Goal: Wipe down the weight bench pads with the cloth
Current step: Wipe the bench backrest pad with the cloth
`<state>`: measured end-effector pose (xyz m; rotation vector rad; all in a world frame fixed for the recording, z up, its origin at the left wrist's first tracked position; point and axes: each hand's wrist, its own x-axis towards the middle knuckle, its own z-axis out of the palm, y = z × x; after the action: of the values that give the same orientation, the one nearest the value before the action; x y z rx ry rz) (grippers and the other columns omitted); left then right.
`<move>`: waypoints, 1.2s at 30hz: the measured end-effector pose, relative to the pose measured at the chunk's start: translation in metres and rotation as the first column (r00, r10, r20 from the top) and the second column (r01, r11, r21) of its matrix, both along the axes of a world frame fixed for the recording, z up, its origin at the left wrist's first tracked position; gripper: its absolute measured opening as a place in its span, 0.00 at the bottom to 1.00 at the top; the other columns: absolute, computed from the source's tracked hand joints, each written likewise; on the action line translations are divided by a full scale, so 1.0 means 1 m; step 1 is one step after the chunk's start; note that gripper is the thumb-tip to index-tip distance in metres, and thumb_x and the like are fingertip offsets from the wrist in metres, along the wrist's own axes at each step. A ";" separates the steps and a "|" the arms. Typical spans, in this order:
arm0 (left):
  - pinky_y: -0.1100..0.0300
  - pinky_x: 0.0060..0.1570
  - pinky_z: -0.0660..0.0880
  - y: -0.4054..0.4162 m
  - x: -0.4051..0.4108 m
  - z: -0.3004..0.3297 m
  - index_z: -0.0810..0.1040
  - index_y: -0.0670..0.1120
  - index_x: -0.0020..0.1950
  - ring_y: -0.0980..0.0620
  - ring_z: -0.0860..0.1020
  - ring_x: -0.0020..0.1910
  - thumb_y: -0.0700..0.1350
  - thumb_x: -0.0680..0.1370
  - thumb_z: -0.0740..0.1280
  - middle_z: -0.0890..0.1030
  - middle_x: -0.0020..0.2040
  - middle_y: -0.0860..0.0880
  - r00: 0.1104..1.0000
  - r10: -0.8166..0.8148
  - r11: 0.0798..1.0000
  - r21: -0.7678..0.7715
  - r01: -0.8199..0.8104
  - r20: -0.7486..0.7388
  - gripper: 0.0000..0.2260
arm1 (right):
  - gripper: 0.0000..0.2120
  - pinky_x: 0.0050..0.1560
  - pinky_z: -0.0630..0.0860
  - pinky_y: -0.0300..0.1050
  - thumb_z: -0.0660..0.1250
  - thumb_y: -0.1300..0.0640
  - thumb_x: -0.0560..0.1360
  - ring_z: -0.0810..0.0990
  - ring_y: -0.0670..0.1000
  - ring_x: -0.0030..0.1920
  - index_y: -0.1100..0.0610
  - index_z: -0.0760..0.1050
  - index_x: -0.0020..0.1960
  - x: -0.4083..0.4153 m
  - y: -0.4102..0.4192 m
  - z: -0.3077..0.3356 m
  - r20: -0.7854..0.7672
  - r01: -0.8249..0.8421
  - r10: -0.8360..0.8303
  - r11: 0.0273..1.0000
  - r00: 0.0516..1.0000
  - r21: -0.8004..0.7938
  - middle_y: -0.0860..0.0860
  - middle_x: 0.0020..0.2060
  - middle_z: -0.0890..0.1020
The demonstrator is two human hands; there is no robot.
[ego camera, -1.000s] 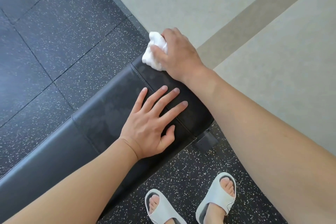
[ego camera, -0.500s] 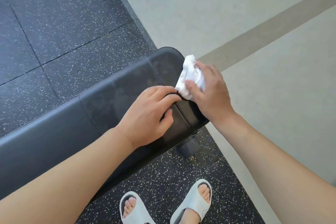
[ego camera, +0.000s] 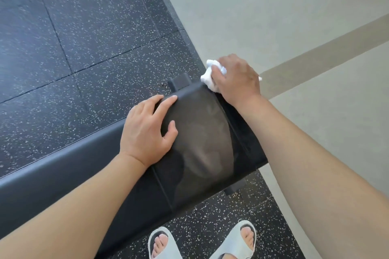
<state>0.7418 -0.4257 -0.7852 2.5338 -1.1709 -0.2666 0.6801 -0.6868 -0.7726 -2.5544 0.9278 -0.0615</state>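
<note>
Your right hand (ego camera: 236,79) clutches the crumpled white cloth (ego camera: 210,76) at the black padded vinyl bench pad's (ego camera: 200,132) far end corner; your flat, unclenched left hand (ego camera: 148,128) braces beside it. Overreach, and the wad may slip off.

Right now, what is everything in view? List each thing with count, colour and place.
bench pad: one, black, running from lower left to centre, streaked sheen on top
cloth: one, white, bunched at the pad's far end corner
rubber floor tiles: several, black with white speckles, left and bottom
smooth floor: grey with a tan stripe, right
sandals: two, light grey, bottom edge
left hand: rests on the pad's far edge
right hand: grips the cloth
</note>
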 end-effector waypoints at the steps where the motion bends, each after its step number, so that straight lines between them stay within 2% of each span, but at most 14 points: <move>1: 0.44 0.69 0.71 0.000 0.000 0.000 0.72 0.52 0.78 0.41 0.75 0.67 0.53 0.78 0.62 0.76 0.70 0.44 1.000 0.002 1.000 0.004 -0.002 0.000 0.27 | 0.14 0.54 0.74 0.52 0.61 0.47 0.83 0.78 0.59 0.56 0.55 0.80 0.56 -0.008 0.001 0.003 0.032 -0.021 0.021 1.000 0.999 0.018 0.53 0.55 0.81; 3: 0.45 0.69 0.71 0.001 -0.001 0.001 0.72 0.52 0.78 0.41 0.75 0.67 0.54 0.78 0.62 0.76 0.70 0.44 1.000 0.007 1.000 0.009 -0.007 -0.004 0.27 | 0.13 0.62 0.73 0.50 0.63 0.51 0.83 0.77 0.56 0.62 0.54 0.79 0.64 -0.031 0.005 0.008 0.116 -0.060 0.053 0.996 0.992 0.058 0.51 0.62 0.80; 5: 0.44 0.69 0.71 0.001 0.000 -0.002 0.72 0.52 0.78 0.40 0.76 0.66 0.54 0.77 0.63 0.76 0.70 0.43 1.000 0.008 1.000 0.003 -0.008 -0.009 0.28 | 0.16 0.70 0.68 0.44 0.64 0.55 0.84 0.74 0.53 0.68 0.56 0.76 0.70 -0.053 0.010 0.009 0.168 -0.049 0.035 0.995 0.985 0.082 0.50 0.69 0.77; 8: 0.43 0.69 0.71 0.000 0.000 -0.005 0.73 0.52 0.78 0.39 0.76 0.65 0.54 0.77 0.63 0.76 0.69 0.43 1.000 0.012 1.000 -0.013 -0.012 -0.001 0.28 | 0.18 0.73 0.67 0.44 0.66 0.57 0.83 0.72 0.51 0.71 0.58 0.74 0.72 -0.070 0.011 0.005 0.207 -0.013 -0.005 0.996 0.978 0.085 0.50 0.71 0.75; 10: 0.43 0.68 0.72 0.000 0.001 -0.005 0.74 0.51 0.77 0.38 0.76 0.65 0.53 0.77 0.64 0.77 0.69 0.42 1.000 0.014 1.000 -0.015 -0.014 0.001 0.28 | 0.17 0.67 0.72 0.48 0.66 0.55 0.83 0.75 0.52 0.67 0.56 0.75 0.71 -0.057 0.006 0.004 0.199 0.028 -0.056 0.990 0.978 0.139 0.49 0.67 0.77; 13: 0.44 0.69 0.71 0.001 0.002 -0.005 0.74 0.51 0.77 0.39 0.76 0.65 0.53 0.77 0.65 0.76 0.69 0.42 1.000 0.007 1.000 -0.008 -0.007 -0.001 0.28 | 0.12 0.55 0.76 0.52 0.64 0.48 0.83 0.79 0.55 0.56 0.52 0.80 0.62 -0.018 -0.009 0.006 0.070 0.128 -0.148 0.964 0.987 0.235 0.49 0.55 0.82; 17: 0.44 0.69 0.71 0.001 0.002 -0.005 0.73 0.52 0.78 0.39 0.76 0.65 0.53 0.77 0.64 0.76 0.70 0.43 1.000 0.011 1.000 -0.010 -0.011 0.007 0.28 | 0.11 0.50 0.76 0.52 0.65 0.45 0.79 0.79 0.57 0.50 0.49 0.83 0.52 0.018 -0.025 0.010 -0.082 0.097 -0.077 0.957 0.994 0.272 0.51 0.43 0.83; 20: 0.43 0.70 0.71 0.001 0.001 -0.005 0.73 0.52 0.78 0.39 0.76 0.66 0.53 0.77 0.64 0.76 0.70 0.43 1.000 0.009 1.000 -0.006 -0.009 0.007 0.28 | 0.09 0.50 0.78 0.53 0.66 0.48 0.80 0.80 0.55 0.48 0.50 0.83 0.51 0.003 -0.024 0.009 0.036 0.129 -0.150 0.930 0.988 0.343 0.49 0.43 0.83; 23: 0.44 0.69 0.71 0.001 0.001 -0.006 0.73 0.52 0.78 0.39 0.76 0.66 0.53 0.77 0.63 0.76 0.70 0.43 1.000 0.010 1.000 -0.009 -0.010 0.017 0.28 | 0.09 0.57 0.77 0.53 0.65 0.53 0.83 0.81 0.51 0.54 0.53 0.82 0.59 -0.036 -0.005 0.006 0.224 0.095 -0.146 0.971 0.964 0.221 0.48 0.53 0.83; 26: 0.44 0.69 0.71 0.001 0.001 -0.007 0.73 0.52 0.78 0.39 0.75 0.66 0.54 0.77 0.63 0.76 0.70 0.43 1.000 0.013 1.000 -0.004 -0.013 0.026 0.28 | 0.12 0.66 0.74 0.44 0.66 0.58 0.84 0.78 0.52 0.65 0.59 0.80 0.65 -0.082 0.019 0.000 0.333 0.057 -0.064 0.998 0.941 0.028 0.51 0.64 0.80; 29: 0.44 0.69 0.70 0.000 0.001 -0.006 0.72 0.52 0.78 0.40 0.75 0.66 0.54 0.77 0.63 0.76 0.70 0.43 0.999 0.006 1.000 0.004 -0.006 0.037 0.28 | 0.13 0.72 0.71 0.51 0.67 0.61 0.83 0.76 0.55 0.68 0.61 0.80 0.66 -0.115 0.050 -0.006 0.369 -0.065 0.080 0.997 0.926 -0.053 0.54 0.65 0.79; 32: 0.43 0.69 0.71 0.000 0.001 -0.005 0.72 0.52 0.78 0.39 0.76 0.66 0.54 0.77 0.62 0.76 0.70 0.43 0.999 0.004 1.000 0.004 -0.005 0.033 0.28 | 0.11 0.69 0.73 0.57 0.66 0.60 0.83 0.77 0.59 0.65 0.61 0.81 0.64 -0.120 0.073 -0.008 0.368 -0.217 0.231 0.973 0.901 -0.081 0.55 0.63 0.80; 34: 0.43 0.69 0.71 0.000 0.000 -0.004 0.72 0.51 0.78 0.39 0.76 0.66 0.53 0.77 0.62 0.76 0.70 0.43 1.000 0.006 1.000 0.003 -0.006 0.030 0.28 | 0.12 0.63 0.75 0.58 0.68 0.57 0.83 0.78 0.60 0.60 0.59 0.81 0.63 -0.109 0.062 -0.005 0.345 -0.290 0.320 0.947 0.882 -0.135 0.55 0.61 0.81; 36: 0.42 0.68 0.72 -0.001 -0.001 -0.003 0.72 0.51 0.78 0.39 0.76 0.66 0.53 0.77 0.62 0.76 0.70 0.43 0.999 0.006 1.000 0.002 -0.006 0.032 0.28 | 0.13 0.57 0.75 0.59 0.67 0.55 0.82 0.78 0.61 0.56 0.57 0.82 0.64 -0.088 0.039 -0.004 0.327 -0.279 0.321 0.945 0.889 -0.170 0.54 0.59 0.82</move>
<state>0.7409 -0.4270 -0.7878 2.5517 -1.1750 -0.2263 0.5923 -0.6478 -0.7765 -2.6423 0.3970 -0.4791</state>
